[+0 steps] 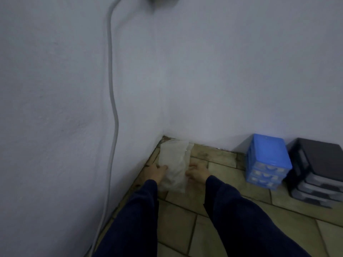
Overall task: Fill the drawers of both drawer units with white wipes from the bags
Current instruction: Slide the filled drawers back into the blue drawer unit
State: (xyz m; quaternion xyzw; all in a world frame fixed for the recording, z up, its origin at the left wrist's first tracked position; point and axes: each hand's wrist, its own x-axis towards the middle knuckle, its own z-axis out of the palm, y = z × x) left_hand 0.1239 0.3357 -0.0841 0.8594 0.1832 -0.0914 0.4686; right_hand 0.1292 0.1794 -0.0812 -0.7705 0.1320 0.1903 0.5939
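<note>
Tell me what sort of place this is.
Probably a bare indoor room corner, perhaps a utility or storage space: plain white walls, a worn tiled floor and a grey cable running down the wall.

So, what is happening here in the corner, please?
A person in dark blue sleeves is crouched at the corner of the room, with both hands on a clear bag of white wipes that lies on the tiled floor. The left hand touches its left edge and the right hand its right edge. The blue drawer unit and the black drawer unit stand to the right against the wall, not yet touched.
</note>
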